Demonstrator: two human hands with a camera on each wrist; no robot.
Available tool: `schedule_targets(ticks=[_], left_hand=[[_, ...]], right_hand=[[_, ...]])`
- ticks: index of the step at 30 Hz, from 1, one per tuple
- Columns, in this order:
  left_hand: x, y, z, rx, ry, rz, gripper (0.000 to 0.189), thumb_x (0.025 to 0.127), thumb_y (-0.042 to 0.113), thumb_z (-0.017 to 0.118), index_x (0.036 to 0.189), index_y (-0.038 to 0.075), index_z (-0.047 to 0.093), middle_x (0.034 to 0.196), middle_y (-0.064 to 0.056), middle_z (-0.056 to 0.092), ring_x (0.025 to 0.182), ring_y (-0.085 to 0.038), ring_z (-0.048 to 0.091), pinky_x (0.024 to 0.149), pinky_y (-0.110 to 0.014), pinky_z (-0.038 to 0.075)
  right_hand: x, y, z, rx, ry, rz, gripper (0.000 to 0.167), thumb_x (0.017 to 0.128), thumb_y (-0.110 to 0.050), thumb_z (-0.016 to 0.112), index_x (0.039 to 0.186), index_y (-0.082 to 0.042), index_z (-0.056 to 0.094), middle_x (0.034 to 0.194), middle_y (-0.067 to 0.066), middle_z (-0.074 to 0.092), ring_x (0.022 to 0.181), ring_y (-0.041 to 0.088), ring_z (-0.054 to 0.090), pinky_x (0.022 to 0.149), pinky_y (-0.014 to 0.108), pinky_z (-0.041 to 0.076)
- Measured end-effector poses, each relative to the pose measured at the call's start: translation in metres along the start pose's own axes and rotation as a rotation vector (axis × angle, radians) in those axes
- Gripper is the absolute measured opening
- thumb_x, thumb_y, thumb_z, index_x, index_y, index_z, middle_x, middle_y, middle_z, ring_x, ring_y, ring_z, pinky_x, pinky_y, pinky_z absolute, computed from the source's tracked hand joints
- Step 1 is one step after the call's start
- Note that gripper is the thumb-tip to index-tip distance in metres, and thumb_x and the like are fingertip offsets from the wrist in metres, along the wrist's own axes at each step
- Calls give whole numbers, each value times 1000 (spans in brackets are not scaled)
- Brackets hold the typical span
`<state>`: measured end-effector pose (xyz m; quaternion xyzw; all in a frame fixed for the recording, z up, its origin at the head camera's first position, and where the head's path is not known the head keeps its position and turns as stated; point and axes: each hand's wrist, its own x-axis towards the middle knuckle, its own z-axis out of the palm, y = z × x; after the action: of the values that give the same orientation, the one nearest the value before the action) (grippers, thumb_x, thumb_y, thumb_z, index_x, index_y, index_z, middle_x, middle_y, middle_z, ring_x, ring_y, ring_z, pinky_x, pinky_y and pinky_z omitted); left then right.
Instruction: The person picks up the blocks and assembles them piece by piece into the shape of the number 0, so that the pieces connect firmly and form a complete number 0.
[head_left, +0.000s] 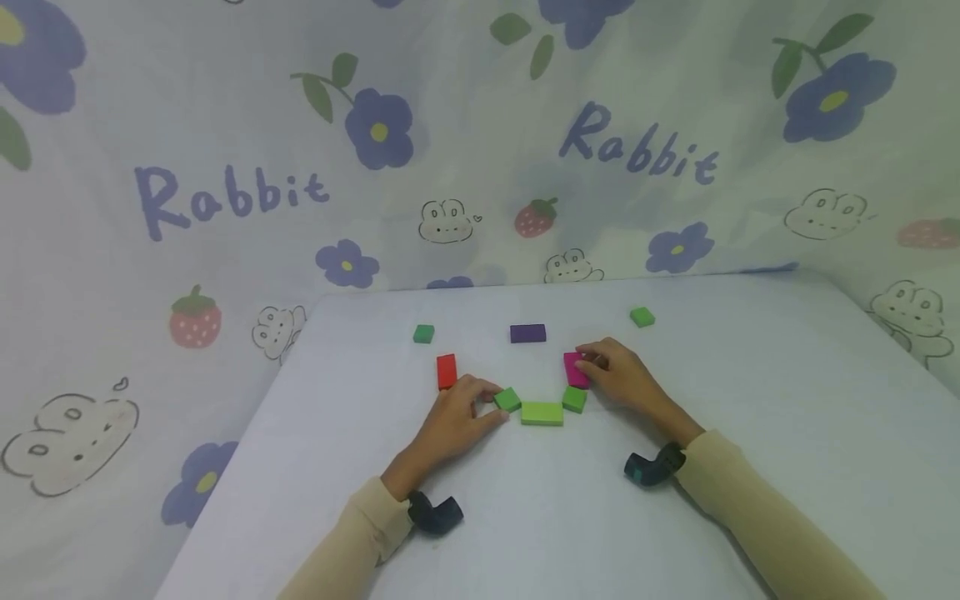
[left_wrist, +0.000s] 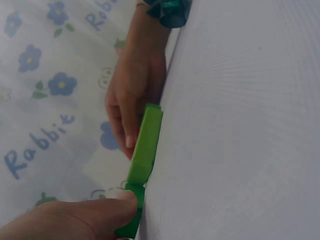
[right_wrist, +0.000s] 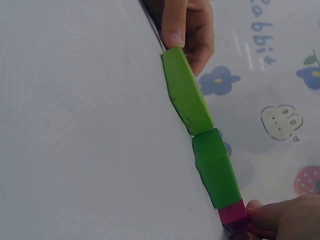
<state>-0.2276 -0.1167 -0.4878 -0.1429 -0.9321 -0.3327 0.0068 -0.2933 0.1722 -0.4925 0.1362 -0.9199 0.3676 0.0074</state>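
Observation:
In the head view, my left hand pinches a small green block between thumb and fingers; the left wrist view shows the thumb pressed on it. My right hand grips a magenta block by its sides. Directly in front of the magenta block lies another small green block. A longer yellow-green block stretches between the two small green ones, forming a curved row. Beyond the left hand's fingers lies a red block, its near end close to the knuckles.
Farther back on the white tabletop lie a purple block, a teal-green block and a green block. A printed cloth hangs behind the table. Dark wrist devices sit on both forearms.

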Motion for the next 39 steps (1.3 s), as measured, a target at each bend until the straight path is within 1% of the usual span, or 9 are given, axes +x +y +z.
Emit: schedule_targets(ticks=[3, 6, 12, 16, 21, 25, 29, 34, 39], left_hand=[[0, 1, -1, 8, 1, 7, 32, 88, 29, 75, 118, 20, 69, 101, 5, 63, 75, -10, 50, 65, -23, 44], [0, 3, -2, 17, 7, 12, 31, 88, 28, 75, 118, 20, 69, 101, 4, 63, 74, -10, 50, 65, -23, 44], [-2, 4, -5, 28, 9, -2, 31, 88, 27, 75, 118, 20, 70, 101, 4, 63, 74, -10, 50, 65, -23, 45], [-3, 3, -5, 27, 13, -12, 32, 88, 28, 75, 118, 20, 69, 101, 4, 64, 75, -10, 50, 65, -23, 45], [-1, 1, -3, 17, 15, -16, 33, 89, 30, 74, 120, 20, 68, 101, 4, 63, 74, -11, 50, 65, -23, 44], [1, 0, 1, 11, 28, -10, 34, 90, 31, 74, 122, 22, 68, 101, 3, 64, 73, -11, 50, 66, -23, 45], [3, 1, 5, 24, 45, -8, 34, 90, 31, 74, 122, 24, 68, 100, 3, 64, 72, -10, 50, 65, -23, 44], [3, 4, 6, 43, 53, -6, 35, 90, 33, 74, 124, 27, 70, 97, 4, 63, 70, -11, 48, 63, -23, 41], [3, 4, 5, 54, 49, -14, 36, 89, 34, 75, 125, 30, 70, 96, 5, 61, 69, -11, 48, 60, -23, 40]], right_hand=[[-1, 0, 0, 5, 3, 4, 36, 97, -22, 65, 130, -6, 64, 111, 11, 66, 98, 25, 61, 89, 41, 52], [-1, -1, 0, 13, 3, -14, 36, 97, -22, 65, 130, -6, 64, 111, 11, 66, 98, 25, 62, 88, 41, 52], [-1, -2, 2, 29, 0, -43, 36, 97, -22, 65, 130, -6, 64, 111, 11, 66, 97, 24, 62, 88, 41, 53], [-1, -4, 4, 30, 0, -43, 36, 97, -22, 65, 130, -6, 64, 112, 11, 66, 98, 24, 62, 89, 42, 53], [0, -4, 4, 29, -2, -37, 36, 97, -23, 66, 129, -7, 64, 112, 10, 66, 99, 24, 63, 90, 43, 53], [-1, -4, 3, 26, -8, -28, 36, 97, -23, 66, 130, -7, 64, 112, 9, 66, 99, 24, 63, 90, 42, 52], [-1, -3, 1, 28, -15, -22, 37, 97, -24, 66, 130, -8, 64, 112, 10, 66, 100, 25, 62, 90, 42, 53], [-2, -3, 2, 29, -17, -11, 37, 97, -24, 66, 130, -8, 64, 111, 9, 65, 99, 24, 62, 89, 41, 52], [-2, -3, 2, 35, -6, -32, 36, 96, -22, 66, 129, -6, 65, 109, 10, 66, 96, 24, 61, 87, 40, 51]])
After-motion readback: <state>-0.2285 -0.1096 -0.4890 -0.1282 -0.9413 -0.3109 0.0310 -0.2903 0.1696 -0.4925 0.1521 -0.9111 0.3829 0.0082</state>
